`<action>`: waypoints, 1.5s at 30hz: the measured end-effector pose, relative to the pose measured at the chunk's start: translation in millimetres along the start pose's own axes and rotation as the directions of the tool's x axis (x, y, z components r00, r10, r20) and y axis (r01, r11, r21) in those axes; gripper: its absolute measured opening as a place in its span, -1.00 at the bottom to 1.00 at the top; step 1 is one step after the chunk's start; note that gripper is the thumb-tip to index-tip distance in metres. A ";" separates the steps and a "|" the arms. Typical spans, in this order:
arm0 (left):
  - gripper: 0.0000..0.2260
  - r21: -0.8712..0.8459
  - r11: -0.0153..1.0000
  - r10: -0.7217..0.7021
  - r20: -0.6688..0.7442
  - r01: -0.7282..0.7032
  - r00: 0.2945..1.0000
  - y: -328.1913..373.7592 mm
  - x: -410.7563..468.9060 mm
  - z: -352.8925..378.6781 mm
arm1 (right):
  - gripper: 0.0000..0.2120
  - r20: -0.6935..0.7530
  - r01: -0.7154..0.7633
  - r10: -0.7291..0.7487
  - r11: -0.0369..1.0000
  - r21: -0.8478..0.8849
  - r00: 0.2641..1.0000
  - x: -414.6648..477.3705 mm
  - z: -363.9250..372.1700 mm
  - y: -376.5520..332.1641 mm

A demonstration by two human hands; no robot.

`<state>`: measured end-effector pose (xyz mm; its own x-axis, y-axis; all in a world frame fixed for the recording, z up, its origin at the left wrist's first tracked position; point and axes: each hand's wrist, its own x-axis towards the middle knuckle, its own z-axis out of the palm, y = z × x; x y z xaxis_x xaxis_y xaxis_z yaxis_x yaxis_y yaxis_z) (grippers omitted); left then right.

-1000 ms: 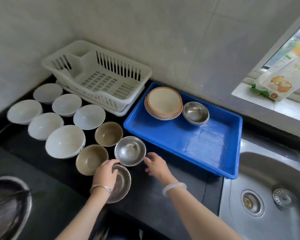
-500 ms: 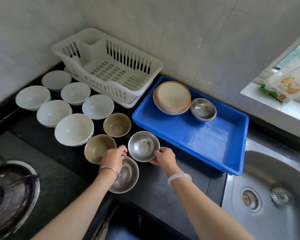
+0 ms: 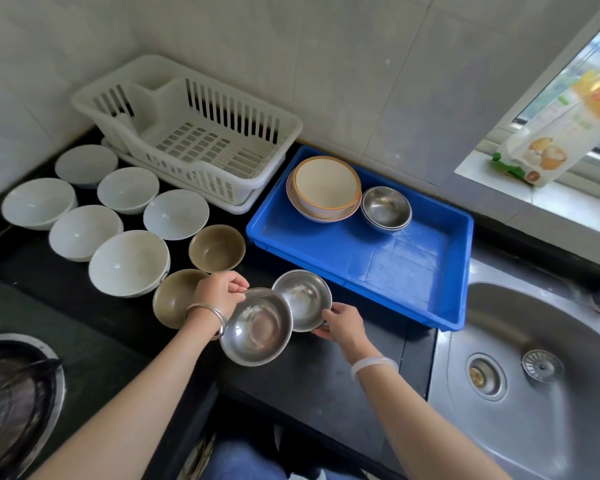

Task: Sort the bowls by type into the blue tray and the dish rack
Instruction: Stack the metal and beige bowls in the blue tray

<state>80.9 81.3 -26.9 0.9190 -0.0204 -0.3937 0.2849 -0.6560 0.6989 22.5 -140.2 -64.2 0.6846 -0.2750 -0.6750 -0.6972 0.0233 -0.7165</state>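
My left hand [image 3: 219, 294] grips the far rim of a larger steel bowl [image 3: 257, 329], lifted and tilted over the black counter. My right hand [image 3: 343, 323] holds a smaller steel bowl [image 3: 303, 299] by its near rim, partly tucked behind the larger one. The blue tray [image 3: 395, 268] holds stacked cream bowls with orange rims [image 3: 324, 187] and stacked steel bowls [image 3: 387, 209]. The white dish rack [image 3: 194, 133] stands empty at the back. Several white bowls [image 3: 129, 261] and two brown bowls [image 3: 217, 247] sit on the counter at left.
A steel sink [image 3: 534, 375] lies to the right of the tray. A gas burner with a dark pan [image 3: 11, 403] is at the lower left. A food packet [image 3: 561, 133] leans on the window sill. Tiled wall behind.
Both hands have lifted their steel bowls off the counter; the two bowls now overlap, the left one raised and tilted. The camera view has shifted slightly.
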 end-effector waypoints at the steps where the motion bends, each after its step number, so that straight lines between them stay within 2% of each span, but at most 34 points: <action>1: -0.85 -0.005 1.000 0.006 -0.006 -0.006 1.000 5.5 1.8 0.1 | -0.78 0.003 -0.006 0.006 1.000 0.002 1.000 0.4 -0.3 1.3; 12: -0.84 -0.087 0.994 -0.062 0.010 0.063 0.998 28.7 24.5 31.9 | -0.82 0.090 -0.049 0.043 0.997 0.063 0.995 2.0 -9.8 5.9; 20: -0.86 -0.051 0.996 -0.075 -0.057 0.072 0.996 33.5 24.4 50.9 | -0.69 0.041 -0.053 0.049 0.994 0.093 0.998 -1.2 -15.2 4.1; 29: -0.87 -0.039 0.997 -0.063 -0.054 0.061 0.997 27.6 24.3 63.9 | -0.75 0.056 -0.005 0.003 0.999 0.036 0.998 1.1 -17.0 -3.9; 32: -0.76 -0.190 0.961 -0.195 0.053 0.201 0.979 19.4 26.7 65.4 | -0.74 0.068 -0.003 0.002 1.000 0.018 0.998 3.2 -16.4 -3.3; 36: -0.79 -0.440 0.784 -0.355 0.260 0.437 0.898 17.3 23.1 69.4 | -0.77 0.077 0.005 -0.005 1.000 -0.002 0.997 5.3 -14.4 -4.4; 39: -0.88 -0.474 0.768 -0.335 0.276 0.431 0.901 22.0 21.3 67.8 | -0.81 0.061 0.027 -0.027 1.000 -0.004 0.998 5.2 -15.0 -8.4; 45: -0.89 -0.413 0.834 -0.254 0.304 0.367 0.918 48.1 24.7 46.4 | -0.74 0.004 0.071 -0.071 0.996 -0.058 0.997 7.4 -26.3 -30.0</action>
<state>104.7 14.2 -30.7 0.6886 -0.0819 -0.7205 0.6873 -0.2427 0.6846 42.9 -168.3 -43.1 0.7332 -0.2718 -0.6234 -0.6581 -0.0524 -0.7511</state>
